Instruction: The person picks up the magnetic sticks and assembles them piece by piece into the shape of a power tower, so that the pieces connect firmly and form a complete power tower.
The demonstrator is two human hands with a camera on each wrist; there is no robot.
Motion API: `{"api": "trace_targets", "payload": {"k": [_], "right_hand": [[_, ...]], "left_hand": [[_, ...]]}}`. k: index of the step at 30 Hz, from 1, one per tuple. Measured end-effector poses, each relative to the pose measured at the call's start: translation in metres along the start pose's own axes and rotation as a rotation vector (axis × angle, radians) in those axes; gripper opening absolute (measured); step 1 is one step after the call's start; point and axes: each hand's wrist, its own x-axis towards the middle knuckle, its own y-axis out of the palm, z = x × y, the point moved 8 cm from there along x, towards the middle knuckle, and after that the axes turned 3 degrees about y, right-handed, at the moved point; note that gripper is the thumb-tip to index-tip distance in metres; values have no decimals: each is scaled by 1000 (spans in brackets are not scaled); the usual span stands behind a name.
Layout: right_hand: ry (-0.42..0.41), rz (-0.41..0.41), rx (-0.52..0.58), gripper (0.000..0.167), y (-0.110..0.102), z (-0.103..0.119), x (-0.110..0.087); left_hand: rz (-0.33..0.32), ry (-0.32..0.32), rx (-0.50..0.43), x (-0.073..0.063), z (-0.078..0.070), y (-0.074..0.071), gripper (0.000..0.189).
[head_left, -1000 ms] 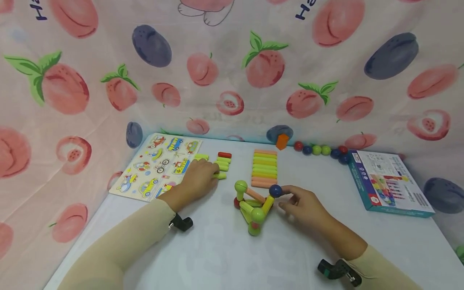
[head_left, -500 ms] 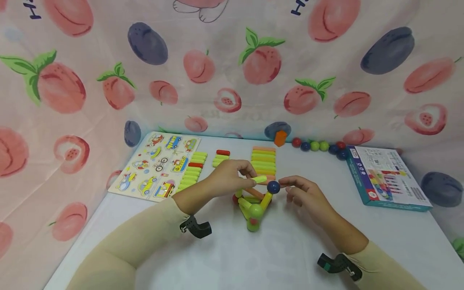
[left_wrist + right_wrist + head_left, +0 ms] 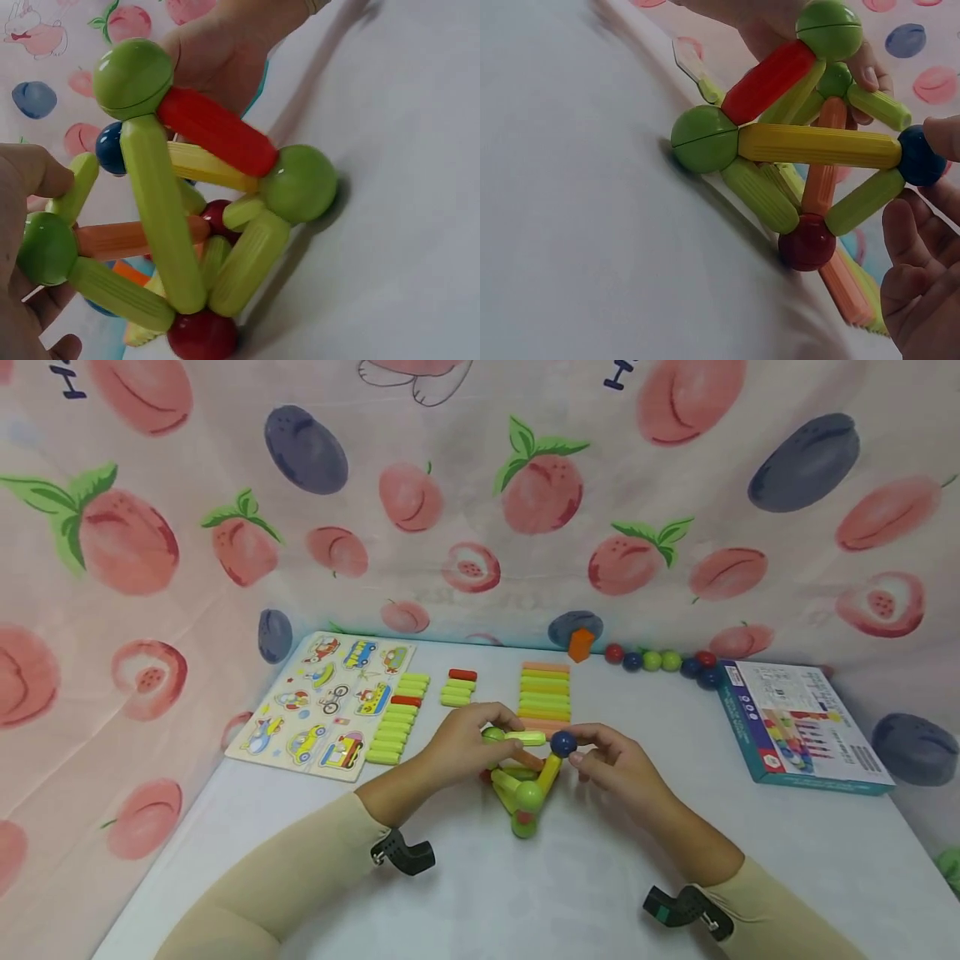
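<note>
A frame of colored rods and balls from a building toy stands on the table between both hands, with a yellow rod (image 3: 821,145), a red rod (image 3: 769,81) and a dark red ball (image 3: 807,241) in it. My left hand (image 3: 468,745) pinches a short light-green rod (image 3: 528,738) at the frame's far side. One end of that rod meets a green ball (image 3: 47,248), around which the left fingers lie. Its other end points at the dark blue ball (image 3: 563,744), close to it in the right wrist view. Thumb and fingers of my right hand (image 3: 622,772) grip this blue ball.
Behind the frame lies a row of orange, yellow and green rods (image 3: 545,693). Short green rods with a red one (image 3: 458,687) and a picture board (image 3: 315,706) are at left. Several balls (image 3: 660,662) line the back; a box (image 3: 806,727) lies at right.
My left hand has brought a short green rod from the left-hand group over to the frame and lowered it beside the green ball. The right hand has closed in on the blue ball.
</note>
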Motion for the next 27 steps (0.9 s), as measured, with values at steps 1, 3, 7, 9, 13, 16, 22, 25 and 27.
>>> {"api": "trace_targets", "payload": {"k": [1, 3, 7, 9, 13, 16, 22, 25, 27], "right_hand": [[10, -10, 1, 34, 0, 0, 0], [26, -26, 5, 34, 1, 0, 0], [34, -36, 13, 35, 6, 3, 1], [23, -39, 13, 34, 7, 4, 2], [2, -42, 17, 35, 8, 6, 0], [9, -93, 23, 34, 5, 4, -6], [31, -143, -224, 13, 19, -6, -34], [-12, -34, -533, 7, 45, -9, -45], [-48, -3, -674, 24, 59, -10, -50]], "left_hand": [[-6, 3, -13, -1, 1, 1, 19], [-18, 5, -29, -2, 3, 2, 19], [-38, 13, -26, -4, 6, 3, 16], [-40, 19, -23, -4, 6, 3, 16], [-32, 26, -8, -4, 6, 4, 20], [-19, 39, -54, -7, 9, 4, 28], [-14, 34, -94, -20, 33, -1, 44], [42, 24, 134, -29, 50, 4, 30], [68, 42, 252, -34, 55, 8, 20]]}}
